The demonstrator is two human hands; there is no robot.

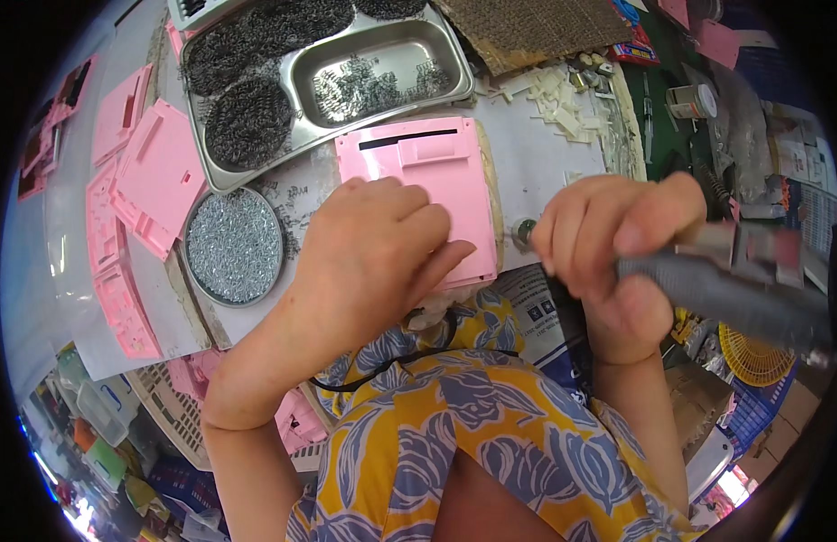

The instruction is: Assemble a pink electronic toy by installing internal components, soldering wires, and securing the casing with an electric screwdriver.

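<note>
Pink panel beneath left hand

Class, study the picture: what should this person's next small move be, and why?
Probably to bring the dark tool leftward over the pink panel: the right hand holds it off to the panel's right, while the left hand is over the panel, perhaps steadying it; its fingertips are hidden.
</note>
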